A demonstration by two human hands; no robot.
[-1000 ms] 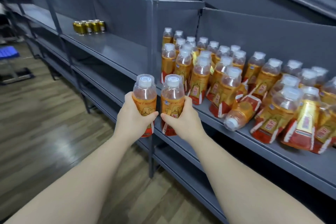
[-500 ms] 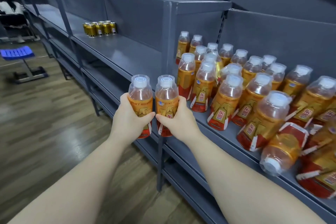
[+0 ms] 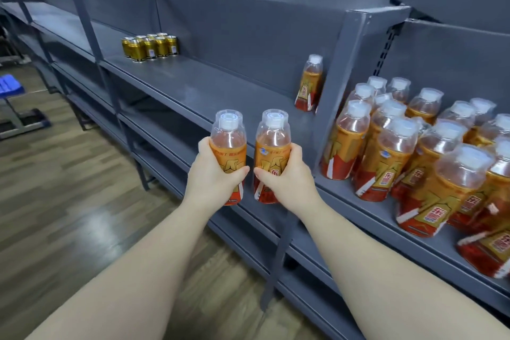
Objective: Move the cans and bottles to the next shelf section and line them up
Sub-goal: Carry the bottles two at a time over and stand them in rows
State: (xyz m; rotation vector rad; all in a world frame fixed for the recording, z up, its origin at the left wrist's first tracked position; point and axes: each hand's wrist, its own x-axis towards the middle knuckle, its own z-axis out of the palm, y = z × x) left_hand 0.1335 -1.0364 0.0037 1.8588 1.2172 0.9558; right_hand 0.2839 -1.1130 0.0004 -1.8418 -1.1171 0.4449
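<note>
Head view: left grip (image 3: 214,176) clasps left bottle (image 3: 228,143), right grip (image 3: 287,176) right bottle (image 3: 271,146); lone bottle (image 3: 310,84) newly in view; edge bottles (image 3: 491,254) cropped.

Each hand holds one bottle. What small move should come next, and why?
Probably reach forward and stand both beside the lone bottle on the left shelf section: the left hand grips the left bottle, the right hand the right bottle, short of its edge.
</note>
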